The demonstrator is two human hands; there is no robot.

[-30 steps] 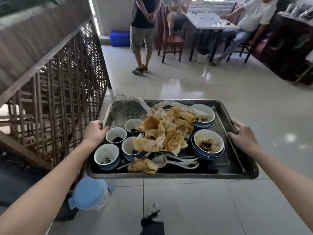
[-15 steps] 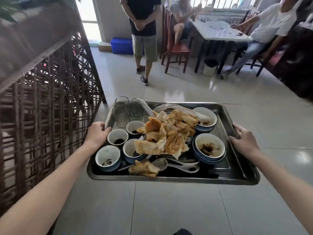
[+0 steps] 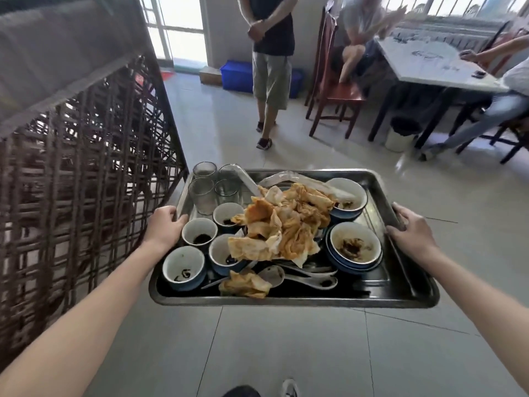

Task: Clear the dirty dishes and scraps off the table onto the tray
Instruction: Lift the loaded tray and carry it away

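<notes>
Left grip [image 3: 164,227], right grip [image 3: 412,234] tight on one tray [image 3: 286,301]; four glasses [image 3: 201,193], four cups [image 3: 199,232], two bowls [image 3: 355,247].

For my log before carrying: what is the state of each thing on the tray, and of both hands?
tray: held up, loaded.
left hand: grips left rim.
right hand: grips right rim.
glasses: upright, empty.
small bowls: upright, sauce-stained.
napkins: crumpled, stained, piled.
spoons: lying flat.

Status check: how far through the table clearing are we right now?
Loading looks done: bowls, glasses, spoons and stained napkins all sit on the tray. In hand: left hand and right hand grip its side rims, holding it over the floor. Left: set it down; no drop-off spot shows.
</notes>
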